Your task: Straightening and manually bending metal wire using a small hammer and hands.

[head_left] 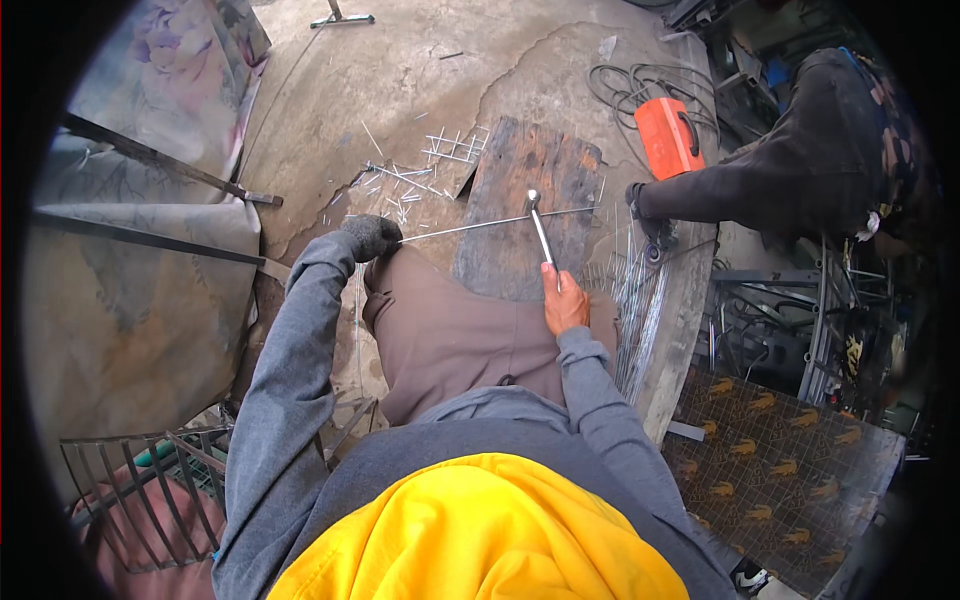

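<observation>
My left hand (372,237), in a dark grey glove, is closed around the near end of a thin metal rod (460,230). The rod runs to the right across a worn, dark wooden board (500,265) on the ground. In my bare right hand (567,303) is a hammer (543,238), gripped by its handle. Its head lies over the rod near the middle of the board; I cannot tell whether the two touch. Left of the board are scattered short rod pieces (400,178) and a small welded-looking grid of rods (455,148).
A co-worker's gloved hand (648,222) reaches in from the right, near a bundle of long thin rods (640,310). Behind it stands an orange case-like machine (660,138) beside coiled cables (612,88). A metal rack (130,500) is at lower left, a patterned sheet (780,480) at lower right.
</observation>
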Demonstrator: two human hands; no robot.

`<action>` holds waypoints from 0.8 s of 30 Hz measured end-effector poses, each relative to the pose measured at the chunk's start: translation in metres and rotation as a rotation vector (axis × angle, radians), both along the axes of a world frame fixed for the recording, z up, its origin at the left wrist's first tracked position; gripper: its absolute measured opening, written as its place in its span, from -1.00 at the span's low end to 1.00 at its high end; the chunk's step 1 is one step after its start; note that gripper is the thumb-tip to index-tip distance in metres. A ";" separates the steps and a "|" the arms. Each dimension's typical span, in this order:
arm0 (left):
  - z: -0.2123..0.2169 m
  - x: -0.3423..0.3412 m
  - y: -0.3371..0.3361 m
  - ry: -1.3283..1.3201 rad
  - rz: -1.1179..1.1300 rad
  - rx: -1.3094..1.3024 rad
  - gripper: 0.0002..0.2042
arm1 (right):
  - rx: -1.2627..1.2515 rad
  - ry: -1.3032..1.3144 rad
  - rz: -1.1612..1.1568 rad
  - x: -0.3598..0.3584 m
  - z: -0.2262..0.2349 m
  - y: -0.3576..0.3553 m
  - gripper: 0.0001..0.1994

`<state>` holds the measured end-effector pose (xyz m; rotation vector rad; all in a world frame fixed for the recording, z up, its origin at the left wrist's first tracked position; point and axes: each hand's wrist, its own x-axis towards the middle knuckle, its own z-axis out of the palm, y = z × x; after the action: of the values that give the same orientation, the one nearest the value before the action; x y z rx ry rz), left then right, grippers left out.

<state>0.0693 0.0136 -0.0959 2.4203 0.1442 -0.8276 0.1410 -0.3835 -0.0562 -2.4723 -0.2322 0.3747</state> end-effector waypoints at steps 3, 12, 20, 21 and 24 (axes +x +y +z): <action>0.004 0.002 -0.003 -0.026 -0.025 0.027 -0.71 | 0.002 0.012 -0.060 -0.003 0.006 0.004 -0.42; 0.001 0.000 0.006 -0.029 -0.051 0.064 -0.70 | 0.043 -0.021 0.025 0.001 0.010 0.010 -0.42; 0.013 -0.004 0.001 -0.065 -0.100 0.089 -0.71 | 0.018 0.083 0.027 -0.010 0.015 0.027 -0.39; 0.013 -0.004 0.001 -0.083 -0.127 0.086 -0.72 | 0.019 0.086 0.029 -0.010 0.010 0.025 -0.39; 0.008 -0.006 0.006 -0.109 -0.163 0.085 -0.73 | -0.090 0.116 0.111 -0.007 0.003 0.023 -0.40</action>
<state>0.0638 0.0192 -0.0877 2.5773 -0.0612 -0.7711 0.1337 -0.3609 -0.0530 -2.5222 -0.3112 0.5856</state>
